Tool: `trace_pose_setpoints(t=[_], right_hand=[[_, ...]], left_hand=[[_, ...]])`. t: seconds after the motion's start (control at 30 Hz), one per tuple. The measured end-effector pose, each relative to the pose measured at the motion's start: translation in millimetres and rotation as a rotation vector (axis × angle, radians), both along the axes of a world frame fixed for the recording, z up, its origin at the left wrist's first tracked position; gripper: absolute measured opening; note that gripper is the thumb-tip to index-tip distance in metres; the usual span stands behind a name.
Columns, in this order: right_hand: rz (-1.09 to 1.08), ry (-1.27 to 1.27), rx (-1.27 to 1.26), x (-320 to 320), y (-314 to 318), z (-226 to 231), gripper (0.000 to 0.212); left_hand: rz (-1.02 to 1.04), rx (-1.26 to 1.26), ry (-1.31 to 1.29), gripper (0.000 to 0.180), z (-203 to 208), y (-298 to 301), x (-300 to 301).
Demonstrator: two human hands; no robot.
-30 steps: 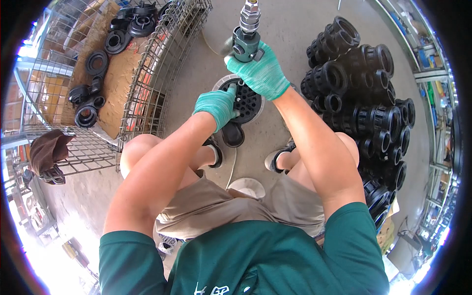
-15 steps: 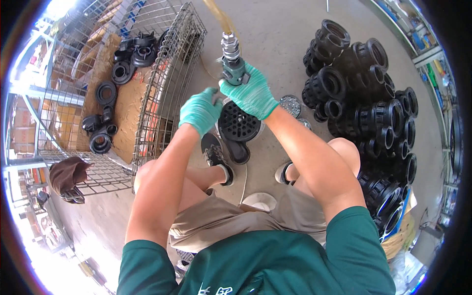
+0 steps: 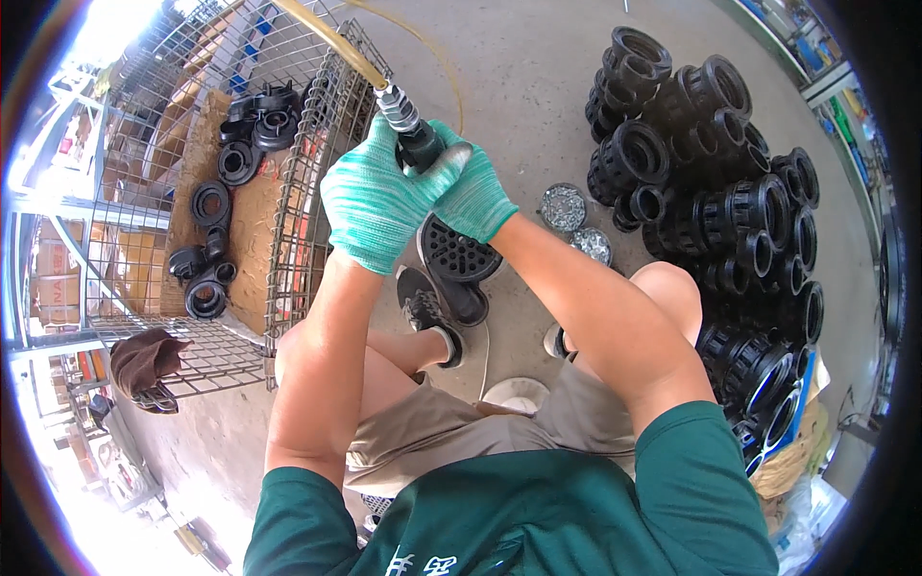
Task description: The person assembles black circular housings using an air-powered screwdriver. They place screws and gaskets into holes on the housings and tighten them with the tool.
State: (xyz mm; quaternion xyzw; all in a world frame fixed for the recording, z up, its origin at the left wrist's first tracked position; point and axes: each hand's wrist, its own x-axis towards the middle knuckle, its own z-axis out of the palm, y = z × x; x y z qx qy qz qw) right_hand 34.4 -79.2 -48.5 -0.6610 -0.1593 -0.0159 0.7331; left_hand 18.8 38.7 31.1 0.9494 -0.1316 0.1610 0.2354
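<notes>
Above the concrete floor [image 3: 543,106], between a wire basket [image 3: 317,144] and stacked black ribbed fittings [image 3: 725,216], a hose-fed pneumatic tool [image 3: 420,146] is gripped by both hands. It is wrapped by the gloved left hand [image 3: 376,202], whose thumb is laid across it, and clasped from the other side by the gloved right hand [image 3: 475,200]; both are curled closed round the body, though some fingertips are hidden. The tool's working end cannot be seen. Below, a round perforated black part [image 3: 459,253] is set on the floor beside the left shoe [image 3: 420,300], partly covered by the right hand. The yellowish hose [image 3: 336,43] is led past the basket and could be caught on its wires if the tool were swung aside. The perforated part could be scratched or knocked askew if the grip slipped, and the round containers [image 3: 543,208] of small metal pieces could be tipped by a careless foot
</notes>
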Motion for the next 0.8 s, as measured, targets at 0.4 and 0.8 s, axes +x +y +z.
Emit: trace_pose_setpoints(t=[0.4, 0.8], right_hand=[[-0.067, -0.031, -0.065, 5.4, -2.6, -9.1, 0.029], [0.014, -0.004, 0.022, 2.9, -12.1, -18.6, 0.034]], left_hand=[[-0.074, 0.079, 0.028, 0.050, 8.9, 3.4, 2.7], [-0.183, -0.060, 0.082, 0.069, -4.4, 9.0, 3.5]])
